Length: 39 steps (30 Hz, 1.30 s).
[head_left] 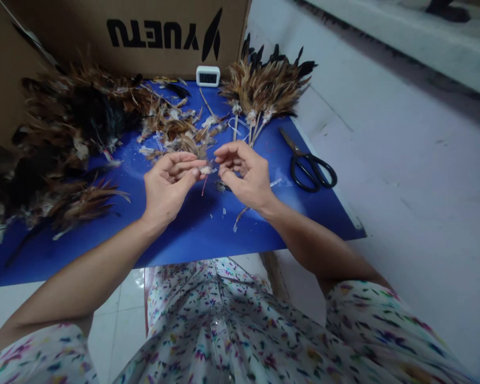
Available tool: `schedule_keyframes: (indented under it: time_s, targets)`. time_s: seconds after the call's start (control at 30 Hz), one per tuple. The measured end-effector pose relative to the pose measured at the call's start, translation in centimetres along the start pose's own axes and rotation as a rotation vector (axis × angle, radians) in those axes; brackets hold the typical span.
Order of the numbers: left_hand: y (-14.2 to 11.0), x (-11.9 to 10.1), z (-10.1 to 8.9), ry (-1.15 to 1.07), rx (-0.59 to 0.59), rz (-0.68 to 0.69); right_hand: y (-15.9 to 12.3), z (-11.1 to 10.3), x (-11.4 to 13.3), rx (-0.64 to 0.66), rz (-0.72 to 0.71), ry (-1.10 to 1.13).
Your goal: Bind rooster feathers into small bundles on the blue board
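In front of me my left hand (166,186) is closed, with thumb and fingertips pinching a small feather tuft (206,169). A thin pink-red thread (204,185) hangs below this tuft. My right hand (246,176) is beside it, fingers curled but thumb and index apart, and I see nothing gripped in it. Loose brown feathers (180,130) lie on the blue tabletop (176,234) just beyond my hands. Farther off, to the right, are feather bundles on sticks (260,88), brown with black tips.
Black-handled scissors (312,170) lie at the table's right side. A small white digital timer (208,76) stands before a cardboard box (160,58). A big pile of brown and black feathers (64,133) covers the left. A white wall (404,160) borders the right.
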<state>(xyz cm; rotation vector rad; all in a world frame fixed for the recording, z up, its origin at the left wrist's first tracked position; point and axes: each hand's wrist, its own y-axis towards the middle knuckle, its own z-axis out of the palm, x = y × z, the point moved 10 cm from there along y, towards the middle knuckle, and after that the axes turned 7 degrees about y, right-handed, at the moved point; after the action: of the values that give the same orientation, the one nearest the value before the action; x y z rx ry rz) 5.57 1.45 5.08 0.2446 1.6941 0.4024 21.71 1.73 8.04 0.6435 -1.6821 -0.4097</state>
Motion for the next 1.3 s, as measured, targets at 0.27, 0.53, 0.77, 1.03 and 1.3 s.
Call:
schedule_keyframes:
  time_s: [0.27, 0.53, 0.77, 1.03, 1.3]
  targets:
    - [0.1, 0.7, 0.3, -0.264, -0.009, -0.161, -0.2, 0.6, 2.0, 0.079, -0.21, -0.037]
    - [-0.1, 1.2, 0.5, -0.35, -0.004, -0.256, -0.2, 0.3, 3.1, 0.056, -0.339, -0.096]
    - [-0.2, 1.4, 0.7, -0.329, 0.026, -0.279, -0.2, -0.3, 3.0, -0.007, -0.323, -0.098]
    - [-0.1, 1.9, 0.7, -0.304, 0.023, -0.269, -0.4, 0.3, 3.9, 0.053, -0.415, -0.077]
    - [0.0, 1.1, 0.8, -0.231, 0.041, -0.171, -0.5, 0.7, 3.4, 0.078, -0.361, -0.134]
